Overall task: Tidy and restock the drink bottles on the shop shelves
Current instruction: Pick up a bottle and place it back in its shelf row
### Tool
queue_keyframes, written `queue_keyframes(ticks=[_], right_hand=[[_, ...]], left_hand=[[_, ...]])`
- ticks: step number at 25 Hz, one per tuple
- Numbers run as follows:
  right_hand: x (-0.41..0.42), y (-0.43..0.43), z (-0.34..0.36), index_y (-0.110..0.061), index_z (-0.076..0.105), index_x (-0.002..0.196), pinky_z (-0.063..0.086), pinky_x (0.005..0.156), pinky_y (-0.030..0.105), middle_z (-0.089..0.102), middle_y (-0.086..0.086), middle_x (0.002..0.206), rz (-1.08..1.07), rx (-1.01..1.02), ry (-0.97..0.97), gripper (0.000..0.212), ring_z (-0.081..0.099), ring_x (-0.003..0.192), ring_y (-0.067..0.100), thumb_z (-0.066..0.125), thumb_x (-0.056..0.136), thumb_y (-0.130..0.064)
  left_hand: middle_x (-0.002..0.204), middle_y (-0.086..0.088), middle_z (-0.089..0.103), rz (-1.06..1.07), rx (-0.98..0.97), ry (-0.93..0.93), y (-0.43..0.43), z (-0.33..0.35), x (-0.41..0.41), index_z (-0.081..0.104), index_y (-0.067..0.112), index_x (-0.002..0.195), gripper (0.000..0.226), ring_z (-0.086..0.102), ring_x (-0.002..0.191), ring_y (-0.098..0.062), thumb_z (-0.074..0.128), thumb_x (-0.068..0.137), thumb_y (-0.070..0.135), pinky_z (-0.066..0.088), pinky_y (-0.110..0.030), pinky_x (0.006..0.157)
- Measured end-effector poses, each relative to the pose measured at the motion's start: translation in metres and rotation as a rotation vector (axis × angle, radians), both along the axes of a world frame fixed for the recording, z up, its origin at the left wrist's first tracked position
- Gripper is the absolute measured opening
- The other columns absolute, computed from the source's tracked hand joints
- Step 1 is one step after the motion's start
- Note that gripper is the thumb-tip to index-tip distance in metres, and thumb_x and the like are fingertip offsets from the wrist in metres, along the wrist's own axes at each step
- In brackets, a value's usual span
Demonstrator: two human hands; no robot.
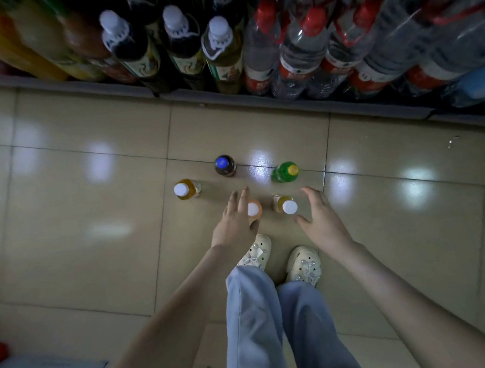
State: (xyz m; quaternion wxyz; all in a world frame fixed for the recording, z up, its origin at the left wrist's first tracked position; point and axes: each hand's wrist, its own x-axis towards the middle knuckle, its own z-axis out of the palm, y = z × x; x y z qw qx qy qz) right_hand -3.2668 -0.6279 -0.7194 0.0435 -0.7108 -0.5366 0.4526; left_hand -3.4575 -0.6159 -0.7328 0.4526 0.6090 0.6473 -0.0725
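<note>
Both hands, left hand (234, 219) and right hand (319, 216), hang spread above floor bottles (286, 204); smooth, light plastic, best gripped below caps.

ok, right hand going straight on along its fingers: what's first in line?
Likely the green bottle with the yellow cap; the right hand points its open fingers at it. The white-capped bottle sits beside that line, by the thumb. Hand height is unclear, so it's a guess.

We reach both bare arms forward and down. Our left hand (235, 221) and right hand (322, 220) are spread, fingers loosely straight.
</note>
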Motion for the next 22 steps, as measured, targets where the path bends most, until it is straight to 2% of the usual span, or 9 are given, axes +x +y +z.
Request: queue_keyframes(ticks=[4, 6, 10, 14, 16, 19, 22], right_hand=[[-0.005, 0.038, 0.118, -0.018, 0.028, 0.147, 0.039, 0.103, 0.034, 0.04, 0.005, 0.146, -0.109, 0.085, 0.038, 0.064, 0.047, 0.128, 0.024, 0.062, 0.091, -0.018], [-0.005, 0.067, 0.188, -0.019, 0.03, 0.146, 0.039, 0.103, 0.032, 0.042, 0.006, 0.144, -0.141, 0.17, 0.058, 0.065, 0.045, 0.129, 0.022, 0.063, 0.091, -0.018], [0.004, 0.123, 0.348, -0.014, 0.041, 0.14, 0.037, 0.097, 0.024, 0.045, 0.007, 0.136, -0.102, 0.444, 0.038, 0.054, 0.048, 0.124, 0.02, 0.063, 0.091, -0.019], [0.02, 0.155, 0.49, -0.019, 0.037, 0.141, 0.04, 0.096, 0.025, 0.042, -0.001, 0.135, -0.098, 0.686, 0.0, 0.052, 0.046, 0.119, 0.012, 0.058, 0.094, -0.026], [0.035, 0.162, 0.544, -0.022, 0.033, 0.144, 0.041, 0.093, 0.024, 0.04, -0.007, 0.133, -0.089, 0.789, -0.029, 0.054, 0.044, 0.116, 0.007, 0.056, 0.095, -0.027], [0.071, 0.168, 0.609, -0.022, 0.031, 0.145, 0.042, 0.094, 0.024, 0.039, -0.008, 0.135, -0.117, 0.979, -0.087, 0.057, 0.043, 0.121, 0.005, 0.057, 0.094, -0.023], [0.115, 0.169, 0.66, -0.021, 0.032, 0.145, 0.04, 0.091, 0.016, 0.041, -0.008, 0.134, -0.194, 1.151, -0.152, 0.059, 0.043, 0.119, 0.002, 0.059, 0.093, -0.018]], left_hand=[[0.156, -0.005, 0.017, -0.078, 0.147, -0.042, 0.049, 0.123, 0.006, 0.014, 0.019, 0.15, 0.067, 0.034, 0.135, -0.029, 0.05, 0.094, 0.029, 0.043, -0.042, 0.098], [0.151, -0.003, 0.025, -0.112, 0.241, -0.058, 0.079, 0.196, 0.012, 0.021, 0.019, 0.148, 0.062, 0.045, 0.125, -0.028, 0.05, 0.095, 0.029, 0.045, -0.04, 0.092], [0.144, -0.005, 0.037, -0.217, 0.52, -0.162, 0.133, 0.356, 0.025, 0.03, 0.017, 0.144, 0.056, 0.044, 0.125, -0.027, 0.051, 0.094, 0.03, 0.041, -0.036, 0.094], [0.144, -0.002, 0.039, -0.324, 0.816, -0.259, 0.172, 0.494, 0.047, 0.032, 0.018, 0.143, 0.052, 0.044, 0.127, -0.022, 0.049, 0.096, 0.032, 0.042, -0.032, 0.092], [0.146, 0.0, 0.037, -0.365, 0.91, -0.308, 0.186, 0.547, 0.061, 0.03, 0.02, 0.144, 0.052, 0.045, 0.126, -0.019, 0.046, 0.097, 0.033, 0.046, -0.032, 0.092], [0.144, 0.003, 0.04, -0.401, 1.068, -0.394, 0.2, 0.611, 0.086, 0.032, 0.02, 0.144, 0.05, 0.046, 0.125, -0.014, 0.046, 0.097, 0.033, 0.043, -0.026, 0.093], [0.143, 0.006, 0.04, -0.398, 1.207, -0.458, 0.209, 0.657, 0.115, 0.033, 0.021, 0.144, 0.05, 0.044, 0.126, -0.009, 0.046, 0.098, 0.032, 0.039, -0.019, 0.091]])
